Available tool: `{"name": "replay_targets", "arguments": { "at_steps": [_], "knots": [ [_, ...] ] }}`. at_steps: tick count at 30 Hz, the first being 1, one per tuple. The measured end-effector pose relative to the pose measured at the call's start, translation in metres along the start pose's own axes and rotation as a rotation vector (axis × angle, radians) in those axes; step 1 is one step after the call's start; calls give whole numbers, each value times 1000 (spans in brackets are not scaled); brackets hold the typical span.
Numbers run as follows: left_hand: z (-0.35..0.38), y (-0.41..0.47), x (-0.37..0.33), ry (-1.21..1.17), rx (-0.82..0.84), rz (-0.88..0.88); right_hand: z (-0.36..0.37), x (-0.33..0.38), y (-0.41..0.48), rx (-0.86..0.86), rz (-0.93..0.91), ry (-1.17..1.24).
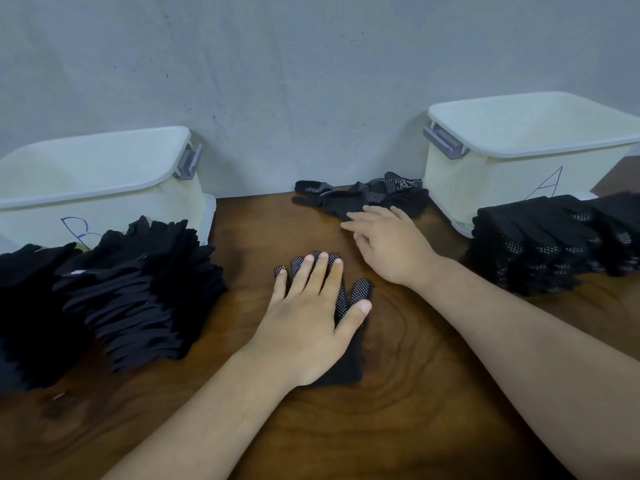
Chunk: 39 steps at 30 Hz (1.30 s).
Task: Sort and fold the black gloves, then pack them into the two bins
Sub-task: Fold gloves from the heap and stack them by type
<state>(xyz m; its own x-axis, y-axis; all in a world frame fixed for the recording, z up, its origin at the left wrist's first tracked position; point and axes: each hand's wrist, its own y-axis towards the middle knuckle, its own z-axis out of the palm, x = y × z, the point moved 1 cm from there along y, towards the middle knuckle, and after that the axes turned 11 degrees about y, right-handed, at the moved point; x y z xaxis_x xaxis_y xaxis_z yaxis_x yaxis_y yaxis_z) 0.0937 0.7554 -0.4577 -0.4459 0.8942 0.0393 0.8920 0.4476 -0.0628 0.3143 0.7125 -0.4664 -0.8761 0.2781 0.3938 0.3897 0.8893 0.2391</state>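
A black glove with white dots [360, 292] lies flat on the wooden table [398, 393]. My left hand [311, 323] presses on it with straight, spread fingers. My right hand [388, 244] reaches forward, its fingertips touching a small loose heap of dotted black gloves [367, 197] by the wall. A tall stack of plain black gloves [138, 292] stands at the left in front of the white bin marked B [104, 188]. A stack of dotted black gloves [554, 244] stands at the right in front of the white bin marked A [519, 168].
A grey wall [311, 81] runs behind the table. Each bin has a grey handle and rests on a white lid. More black gloves [24, 306] lie at the far left edge.
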Motion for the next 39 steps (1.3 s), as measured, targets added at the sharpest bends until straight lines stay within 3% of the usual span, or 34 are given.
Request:
{"name": "replay_targets", "arguments": {
  "at_steps": [5, 7, 11, 13, 17, 24, 32, 34, 37, 39],
  "knots": [
    [-16, 0, 9, -301, -403, 40, -3, 0, -1, -113, -43, 119],
    [-18, 1, 11, -361, -481, 64, -7, 0, -3, -168, -39, 240],
    [-4, 0, 3, -107, -70, 146, -19, 4, -5, -297, 31, 451],
    [-1, 0, 1, 20, 27, 158, -21, 3, -1, -327, 97, 514],
    [1, -2, -4, 78, 51, 148, -23, 1, 3, -283, 250, 687],
    [2, -4, -4, 75, 36, 144, -41, 1, 11, -429, 298, 1197],
    [-8, -9, -7, 22, 65, 169, -81, 26, 8, -400, 51, 981],
    [-21, -8, -6, -77, -50, 156, -88, 36, 7, -399, -19, 932],
    [-46, -9, 3, -291, -541, 79, -97, 55, 1, -375, -98, 907],
    [-58, -10, 14, -482, -768, -13, -102, 69, -5, -312, -120, 924]
  ]
}}
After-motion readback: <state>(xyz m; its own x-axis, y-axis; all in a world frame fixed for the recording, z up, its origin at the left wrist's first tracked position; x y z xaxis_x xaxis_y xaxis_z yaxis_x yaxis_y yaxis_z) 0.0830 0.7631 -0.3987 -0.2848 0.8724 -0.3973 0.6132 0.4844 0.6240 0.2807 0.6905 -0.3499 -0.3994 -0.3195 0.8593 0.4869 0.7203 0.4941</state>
